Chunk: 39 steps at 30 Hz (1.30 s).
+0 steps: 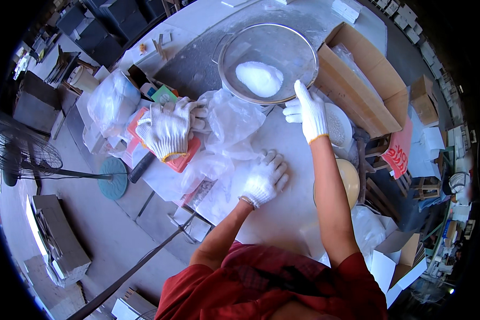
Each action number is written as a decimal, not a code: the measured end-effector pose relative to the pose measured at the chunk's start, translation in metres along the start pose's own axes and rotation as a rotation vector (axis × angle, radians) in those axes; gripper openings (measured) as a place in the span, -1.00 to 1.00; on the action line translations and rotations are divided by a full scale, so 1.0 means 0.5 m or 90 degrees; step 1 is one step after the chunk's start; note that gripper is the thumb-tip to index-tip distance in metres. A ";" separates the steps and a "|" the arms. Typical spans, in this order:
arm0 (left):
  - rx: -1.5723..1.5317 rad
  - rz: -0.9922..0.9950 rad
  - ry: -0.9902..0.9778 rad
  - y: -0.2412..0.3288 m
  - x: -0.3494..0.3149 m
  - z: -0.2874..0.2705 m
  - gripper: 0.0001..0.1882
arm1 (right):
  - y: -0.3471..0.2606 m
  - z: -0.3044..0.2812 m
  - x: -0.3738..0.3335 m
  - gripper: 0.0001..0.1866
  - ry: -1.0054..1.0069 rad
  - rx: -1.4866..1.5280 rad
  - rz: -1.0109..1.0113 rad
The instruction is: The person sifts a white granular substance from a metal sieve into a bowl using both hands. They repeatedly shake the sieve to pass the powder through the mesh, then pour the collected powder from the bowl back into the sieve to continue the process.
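Note:
A large round sieve (234, 88) with a metal rim and a small side loop lies at the far side of the table, with a heap of white powder (258, 78) in its mesh. My right hand (308, 114), in a white knit glove, reaches its near right rim. One finger points up along the rim and the others spread to the left, not wrapped round it. Also gloved, my left hand (264, 179) rests on the white table (293, 213), fingers apart and slightly bent. Beside it lies a crumpled clear plastic bag (226, 120).
Spare knit gloves (168, 128) lie on a red tray (189, 154) at left. A stuffed plastic bag (113, 101) sits beyond them. An open cardboard box (352, 90) stands right of the sieve, near a white container (338, 125) and a yellowish round lid (344, 184). A fan (24, 149) stands far left.

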State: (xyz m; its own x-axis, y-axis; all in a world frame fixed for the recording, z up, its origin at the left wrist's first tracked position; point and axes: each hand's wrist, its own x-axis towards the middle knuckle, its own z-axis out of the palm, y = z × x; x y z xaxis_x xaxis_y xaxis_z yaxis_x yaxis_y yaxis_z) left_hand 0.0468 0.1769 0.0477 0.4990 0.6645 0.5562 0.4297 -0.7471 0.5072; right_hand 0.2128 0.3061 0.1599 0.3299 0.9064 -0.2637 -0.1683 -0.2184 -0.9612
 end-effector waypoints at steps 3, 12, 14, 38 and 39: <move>0.008 -0.019 -0.051 0.003 0.001 -0.001 -0.75 | -0.011 0.021 0.008 -0.56 0.006 0.039 -0.041; -0.012 -0.012 -0.020 0.005 0.006 -0.003 -0.76 | 0.027 0.024 0.024 -0.66 0.034 0.094 -0.092; -0.009 -0.003 0.011 0.003 0.005 0.003 -0.76 | 0.031 0.029 0.028 -0.71 0.035 0.101 -0.101; 0.002 -0.019 -0.009 -0.004 -0.014 0.011 -0.73 | -0.012 0.042 0.005 -0.86 0.074 0.109 -0.065; -0.007 -0.019 -0.005 -0.003 -0.014 0.013 -0.74 | -0.014 0.042 0.008 -0.86 0.063 0.110 -0.075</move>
State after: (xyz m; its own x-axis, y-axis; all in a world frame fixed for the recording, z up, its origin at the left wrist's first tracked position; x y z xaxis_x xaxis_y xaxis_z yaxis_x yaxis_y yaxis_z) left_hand 0.0475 0.1734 0.0387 0.4923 0.6864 0.5353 0.4367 -0.7267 0.5302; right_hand 0.1959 0.3186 0.1673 0.4454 0.8800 -0.1648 -0.2773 -0.0394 -0.9600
